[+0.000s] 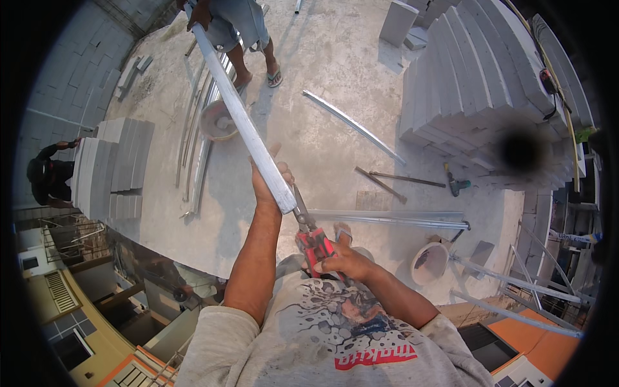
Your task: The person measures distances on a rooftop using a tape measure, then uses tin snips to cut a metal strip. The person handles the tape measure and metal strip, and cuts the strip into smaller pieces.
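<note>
A long, light grey metal channel [240, 106] slants from the upper left down to my body. My left hand [269, 184] is wrapped round it close to its near end. Red-handled tin snips [311, 242] are gripped in my right hand [345, 258], their blades right beside that near end. I cannot tell whether the blades bite on the metal. At the far end, a co-worker's hand [201, 14] holds the same channel. That person stands in shorts and sandals, the upper body out of view.
Stacked grey blocks [464, 71] rise at the right, with another stack [113, 164] at the left beside a second person [48, 171]. On the concrete floor lie metal channels [351, 122], a cordless drill [458, 186] and buckets [430, 263]. The slab's edge [174, 258] drops off at the lower left.
</note>
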Motion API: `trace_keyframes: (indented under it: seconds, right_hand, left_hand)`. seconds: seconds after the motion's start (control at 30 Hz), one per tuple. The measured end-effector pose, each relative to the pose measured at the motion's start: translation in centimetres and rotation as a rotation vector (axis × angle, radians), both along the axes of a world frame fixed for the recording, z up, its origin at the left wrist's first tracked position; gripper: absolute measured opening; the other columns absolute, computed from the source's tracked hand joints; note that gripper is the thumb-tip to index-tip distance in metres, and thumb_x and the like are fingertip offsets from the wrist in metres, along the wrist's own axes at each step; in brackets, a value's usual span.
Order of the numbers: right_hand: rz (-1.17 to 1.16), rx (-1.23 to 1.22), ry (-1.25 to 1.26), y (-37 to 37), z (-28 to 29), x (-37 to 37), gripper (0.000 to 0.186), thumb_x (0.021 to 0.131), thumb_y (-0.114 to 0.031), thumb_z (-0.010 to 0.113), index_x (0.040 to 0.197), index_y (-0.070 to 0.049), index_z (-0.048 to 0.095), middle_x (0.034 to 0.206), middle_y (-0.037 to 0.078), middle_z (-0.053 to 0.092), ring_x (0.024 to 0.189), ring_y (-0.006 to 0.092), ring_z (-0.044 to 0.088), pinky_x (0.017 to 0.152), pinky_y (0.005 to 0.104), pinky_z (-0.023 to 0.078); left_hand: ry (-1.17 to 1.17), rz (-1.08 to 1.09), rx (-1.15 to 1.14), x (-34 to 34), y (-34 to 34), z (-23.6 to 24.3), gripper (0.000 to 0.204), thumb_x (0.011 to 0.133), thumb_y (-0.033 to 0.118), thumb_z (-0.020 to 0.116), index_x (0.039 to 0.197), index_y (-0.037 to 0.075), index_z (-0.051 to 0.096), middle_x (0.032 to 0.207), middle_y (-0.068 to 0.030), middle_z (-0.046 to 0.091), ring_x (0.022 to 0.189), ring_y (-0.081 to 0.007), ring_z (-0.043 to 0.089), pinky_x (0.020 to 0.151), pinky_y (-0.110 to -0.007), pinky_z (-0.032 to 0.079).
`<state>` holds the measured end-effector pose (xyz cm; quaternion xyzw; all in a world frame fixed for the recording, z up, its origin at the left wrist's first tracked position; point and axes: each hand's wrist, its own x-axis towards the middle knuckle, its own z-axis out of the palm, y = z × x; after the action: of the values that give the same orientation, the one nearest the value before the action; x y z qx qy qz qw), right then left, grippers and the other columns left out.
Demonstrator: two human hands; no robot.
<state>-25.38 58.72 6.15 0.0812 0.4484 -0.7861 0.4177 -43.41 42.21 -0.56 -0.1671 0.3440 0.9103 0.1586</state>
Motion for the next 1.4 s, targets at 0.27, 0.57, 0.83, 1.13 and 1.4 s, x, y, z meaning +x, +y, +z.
trace_keyframes:
  seconds: [0.27,0.57,0.83,1.13,1.4]
  right_hand:
    - [0.034,-0.055,-0.032,0.4,0.1,-0.7,0.068,0.083,-0.022,0.066,0.142,-0.004,0.038,0.115,0.009,0.059,0.104,0.0163,0.057,0.093,0.0313,0.045]
    - [0.072,-0.016,-0.017,0.6,0.3,-1.3,0.064,0.083,-0.023,0.066,0.139,-0.004,0.042,0.11,0.01,0.063,0.102,0.0191,0.059,0.094,0.0333,0.043]
    - [0.018,-0.014,-0.055,-0.4,0.6,-0.9,0.048,0.084,-0.019,0.062,0.127,-0.004,0.048,0.101,0.009,0.064,0.092,0.0183,0.061,0.084,0.0325,0.048]
    - [-0.004,0.043,-0.061,-1.0,1.0,-0.8,0.035,0.085,-0.016,0.06,0.117,-0.004,0.051,0.095,0.009,0.063,0.083,0.0173,0.06,0.075,0.0311,0.049]
    - [0.027,0.175,-0.005,-1.1,1.7,-0.7,0.026,0.082,-0.014,0.061,0.106,-0.002,0.056,0.091,0.009,0.065,0.085,0.0171,0.06,0.079,0.0305,0.047]
  left_hand:
    - [-0.011,-0.02,0.03,-0.1,-0.5,-0.2,0.086,0.093,0.073,0.031,0.141,0.002,0.036,0.058,-0.0022,0.051,0.046,-0.0156,0.051,0.045,-0.028,0.044]
    - [0.005,-0.019,0.066,0.0,-1.5,-1.3,0.086,0.092,0.073,0.033,0.14,0.002,0.038,0.062,-0.0041,0.056,0.049,-0.0171,0.057,0.047,-0.03,0.048]
    - [0.075,-0.052,0.318,0.0,-2.4,-3.2,0.065,0.099,0.056,0.037,0.142,0.006,0.038,0.074,-0.0117,0.067,0.057,-0.0243,0.066,0.051,-0.038,0.057]
    - [0.003,-0.014,0.047,0.1,-2.1,-2.7,0.086,0.091,0.073,0.035,0.141,0.003,0.038,0.064,-0.0044,0.056,0.048,-0.0152,0.054,0.045,-0.027,0.046]
    - [-0.007,-0.002,0.051,0.5,-2.4,-2.2,0.086,0.092,0.073,0.035,0.141,0.003,0.038,0.063,-0.0044,0.057,0.048,-0.0159,0.055,0.045,-0.028,0.047]
